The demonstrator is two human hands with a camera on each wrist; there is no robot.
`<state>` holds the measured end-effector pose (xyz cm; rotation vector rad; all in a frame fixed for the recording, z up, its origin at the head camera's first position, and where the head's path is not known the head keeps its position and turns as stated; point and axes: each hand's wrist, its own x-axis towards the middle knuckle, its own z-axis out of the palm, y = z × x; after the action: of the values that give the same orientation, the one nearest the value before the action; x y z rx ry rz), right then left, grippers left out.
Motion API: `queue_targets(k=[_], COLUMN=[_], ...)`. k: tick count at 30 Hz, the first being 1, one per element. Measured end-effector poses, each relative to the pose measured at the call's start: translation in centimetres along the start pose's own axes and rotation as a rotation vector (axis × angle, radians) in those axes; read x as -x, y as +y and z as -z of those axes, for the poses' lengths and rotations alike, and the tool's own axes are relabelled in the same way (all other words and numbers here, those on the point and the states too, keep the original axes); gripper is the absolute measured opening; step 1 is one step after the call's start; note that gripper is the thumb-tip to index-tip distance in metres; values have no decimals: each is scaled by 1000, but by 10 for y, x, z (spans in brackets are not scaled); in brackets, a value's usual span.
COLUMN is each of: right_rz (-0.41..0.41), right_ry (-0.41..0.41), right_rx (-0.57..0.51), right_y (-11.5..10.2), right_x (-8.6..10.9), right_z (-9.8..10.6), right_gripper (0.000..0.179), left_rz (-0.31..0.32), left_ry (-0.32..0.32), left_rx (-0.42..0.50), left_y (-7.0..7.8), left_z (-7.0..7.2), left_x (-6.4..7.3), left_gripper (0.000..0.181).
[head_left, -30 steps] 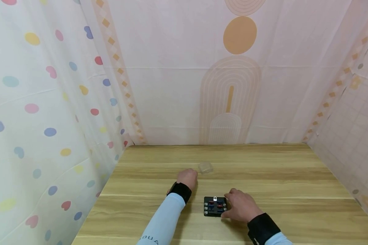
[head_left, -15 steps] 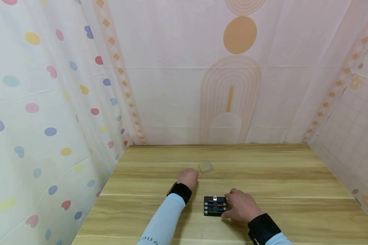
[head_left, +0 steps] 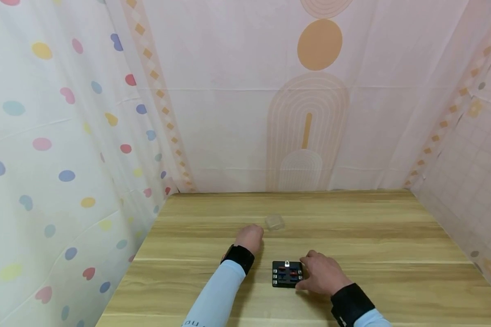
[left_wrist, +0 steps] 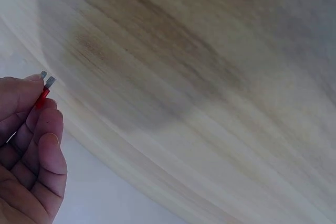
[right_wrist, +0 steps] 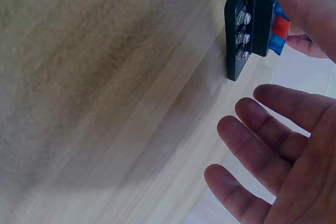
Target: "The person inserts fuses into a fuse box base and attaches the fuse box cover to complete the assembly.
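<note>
My left hand (head_left: 249,238) is raised over the table, left of a black fuse block (head_left: 284,282). In the left wrist view, its thumb and fingertips pinch a red blade fuse (left_wrist: 42,98), whose two metal prongs stick out past the fingers. The fuse block lies on the table with metal screws along its sides, and red and blue fuses sit in it. My right hand (head_left: 323,274) is at the block's right edge, thumb and index finger by its corners. The right wrist view shows those fingers spread and relaxed; whether they touch the block is unclear.
A clear plastic cover (head_left: 274,222) lies on the wooden table (head_left: 372,236), beyond the left hand. Behind the table hangs a patterned curtain (head_left: 229,136), with a dotted one (head_left: 77,204) along the left side.
</note>
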<state>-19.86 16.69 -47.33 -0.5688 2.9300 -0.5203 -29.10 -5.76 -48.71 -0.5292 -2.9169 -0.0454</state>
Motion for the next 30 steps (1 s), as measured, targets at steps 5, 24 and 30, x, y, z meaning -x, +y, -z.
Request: queue_targets(k=[5,24,30], right_rz=[11,12,12], right_ry=[4,-13,-5], right_rx=[-3,-6,-1], right_y=[0,2,3], right_x=[0,-1,-1], right_z=[0,2,1], right_gripper=[71,68,69], left_rz=[7,-43,-47], left_ry=[-13,9,9], left_rx=[8,56,91], left_y=[2,5,5], left_z=[4,8,11], left_x=[3,8,9], left_gripper=[19,23,15])
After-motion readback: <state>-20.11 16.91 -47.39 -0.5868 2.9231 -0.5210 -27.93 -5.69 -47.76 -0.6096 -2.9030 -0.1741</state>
